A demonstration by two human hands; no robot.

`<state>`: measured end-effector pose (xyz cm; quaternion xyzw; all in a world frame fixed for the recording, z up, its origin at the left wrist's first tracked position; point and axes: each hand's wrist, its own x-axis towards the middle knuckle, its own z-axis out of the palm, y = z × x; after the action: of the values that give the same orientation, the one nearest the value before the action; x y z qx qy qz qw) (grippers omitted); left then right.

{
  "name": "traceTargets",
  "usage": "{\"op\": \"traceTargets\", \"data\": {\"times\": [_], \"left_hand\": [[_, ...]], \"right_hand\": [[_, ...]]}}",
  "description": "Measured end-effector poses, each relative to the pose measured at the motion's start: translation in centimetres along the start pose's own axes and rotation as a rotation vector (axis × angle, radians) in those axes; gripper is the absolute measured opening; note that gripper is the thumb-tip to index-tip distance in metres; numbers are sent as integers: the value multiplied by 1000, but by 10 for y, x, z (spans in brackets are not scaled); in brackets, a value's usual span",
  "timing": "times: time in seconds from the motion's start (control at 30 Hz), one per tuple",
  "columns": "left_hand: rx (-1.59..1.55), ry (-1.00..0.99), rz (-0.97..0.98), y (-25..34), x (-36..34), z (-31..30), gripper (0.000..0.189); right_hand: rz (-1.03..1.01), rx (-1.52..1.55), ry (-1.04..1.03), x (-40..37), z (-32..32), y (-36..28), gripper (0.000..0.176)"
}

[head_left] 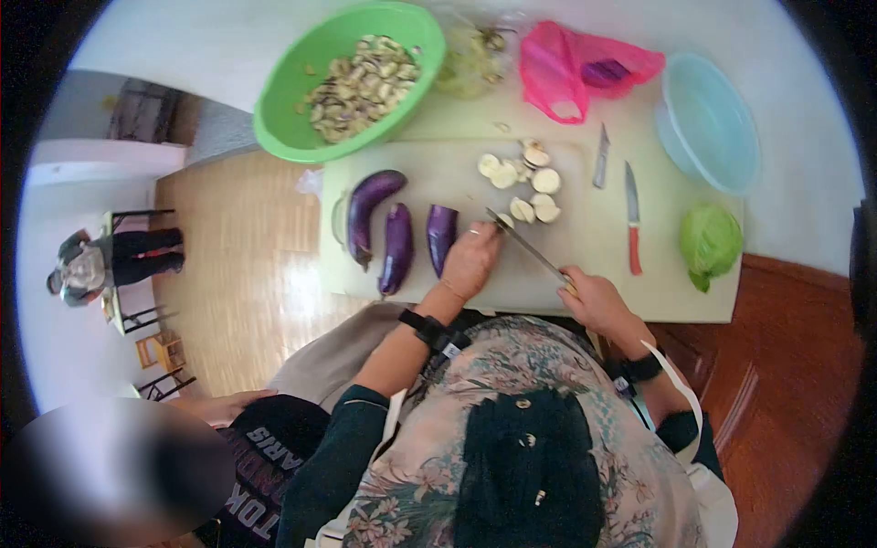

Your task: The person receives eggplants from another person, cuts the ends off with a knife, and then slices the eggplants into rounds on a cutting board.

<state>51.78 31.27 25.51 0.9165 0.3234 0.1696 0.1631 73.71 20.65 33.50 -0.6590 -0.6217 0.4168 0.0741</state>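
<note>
My right hand (598, 301) is closed around the handle of a kitchen knife (534, 248), its blade slanting up and left over the cutting board (539, 274). My left hand (470, 262) has its fingers bent down on a small pale piece of eggplant (505, 221) at the blade's tip; the fingers cover part of it. Left of that hand lies a cut eggplant (442, 228), and farther left are two purple eggplants, one curved (365, 205) and one straighter (396, 251). Pale eggplant slices (545, 181) lie in a loose group beyond the blade.
A green basin (274, 119) holds many cut pieces. Along the back are a pink plastic bag (553, 68) and a light blue basin (713, 128). Two more knives, one small (601, 157) and one red-handled (634, 224), lie right, near a cabbage (711, 239). A person (274, 447) is close at left.
</note>
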Motion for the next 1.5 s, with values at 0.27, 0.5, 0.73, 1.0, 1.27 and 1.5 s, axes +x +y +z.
{"op": "traceTargets", "data": {"times": [0.27, 0.5, 0.73, 1.0, 1.27, 1.5], "left_hand": [[-17, 57, 54, -4, 0, 5, 20], [-57, 56, 42, -3, 1, 5, 14], [-10, 25, 44, 0, 0, -1, 22], [-32, -10, 18, 3, 1, -7, 21], [-19, 11, 0, 2, 1, -4, 15], [-16, -12, 4, 2, 1, -5, 16]], "right_hand": [[12, -78, -75, 5, -13, -10, 36], [20, -75, -78, 8, -16, -19, 40], [38, -37, -60, 17, -1, -9, 38], [-105, -79, 59, 25, 16, -2, 34], [-82, -53, 50, 26, 16, -4, 36], [-20, -87, 23, 29, 16, -4, 37]]}}
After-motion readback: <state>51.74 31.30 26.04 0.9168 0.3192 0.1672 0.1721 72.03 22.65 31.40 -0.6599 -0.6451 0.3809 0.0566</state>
